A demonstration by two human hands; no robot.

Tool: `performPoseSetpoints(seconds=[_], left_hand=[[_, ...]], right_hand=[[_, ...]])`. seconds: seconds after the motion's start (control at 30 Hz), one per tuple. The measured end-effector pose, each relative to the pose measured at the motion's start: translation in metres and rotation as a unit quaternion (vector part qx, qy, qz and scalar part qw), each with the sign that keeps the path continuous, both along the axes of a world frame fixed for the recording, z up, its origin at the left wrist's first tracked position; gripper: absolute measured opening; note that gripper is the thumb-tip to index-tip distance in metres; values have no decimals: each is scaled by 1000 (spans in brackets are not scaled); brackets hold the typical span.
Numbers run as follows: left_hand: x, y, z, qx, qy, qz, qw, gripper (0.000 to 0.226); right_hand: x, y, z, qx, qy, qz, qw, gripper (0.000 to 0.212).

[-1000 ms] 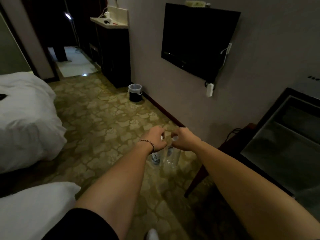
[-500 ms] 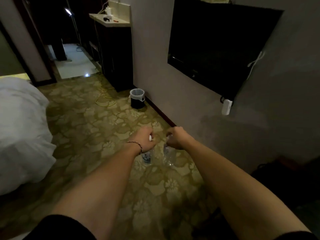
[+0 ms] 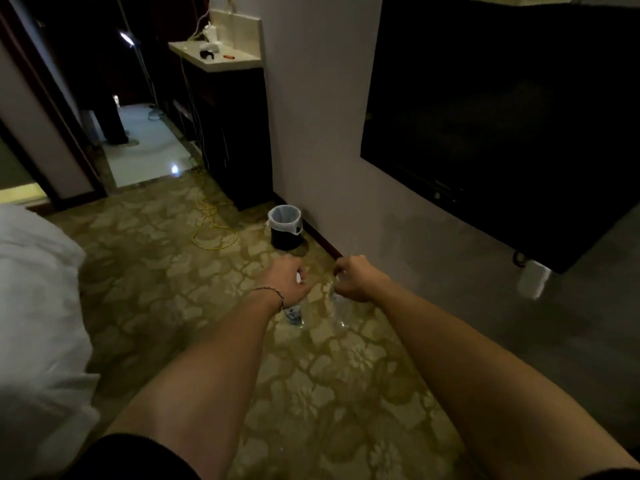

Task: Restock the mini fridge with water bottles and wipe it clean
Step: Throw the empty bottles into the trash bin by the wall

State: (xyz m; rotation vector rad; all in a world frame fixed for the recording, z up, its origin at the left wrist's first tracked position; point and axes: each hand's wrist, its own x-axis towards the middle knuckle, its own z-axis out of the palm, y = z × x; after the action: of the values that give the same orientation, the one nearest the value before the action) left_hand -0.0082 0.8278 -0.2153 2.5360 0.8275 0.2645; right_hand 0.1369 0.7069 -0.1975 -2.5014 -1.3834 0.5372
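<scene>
Change noted: the view has swung away from the mini fridge, seen a second ago beside the chair and now out of frame; both bottles are travelling away from it, so restocking is judged not yet begun.

Landmark: waste bin (image 3: 285,226), by the wall.

- Left hand (image 3: 287,280), one: nearer than the bin, fingers curled round the cap of labelled water bottle (image 3: 293,313).
- Right hand (image 3: 356,277), one: just right of the left hand, fingers pinching clear bottle (image 3: 337,311) at the neck.
- Bottles: two, hanging upright.
- Television (image 3: 502,116), one: right of the bin, above.
- Bed (image 3: 34,289), one: far left of the bin.
</scene>
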Motion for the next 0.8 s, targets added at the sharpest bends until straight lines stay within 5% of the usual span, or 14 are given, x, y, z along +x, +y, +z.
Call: performPoseSetpoints(seconds=[0.6, 0.8], left_hand=[[264, 351, -13, -5, 23, 17, 1000, 15], [339, 498, -39, 12, 25, 21, 999, 11]], right_hand=[[284, 374, -11, -6, 15, -2, 1000, 11], [356, 505, -24, -16, 24, -10, 1000, 25]])
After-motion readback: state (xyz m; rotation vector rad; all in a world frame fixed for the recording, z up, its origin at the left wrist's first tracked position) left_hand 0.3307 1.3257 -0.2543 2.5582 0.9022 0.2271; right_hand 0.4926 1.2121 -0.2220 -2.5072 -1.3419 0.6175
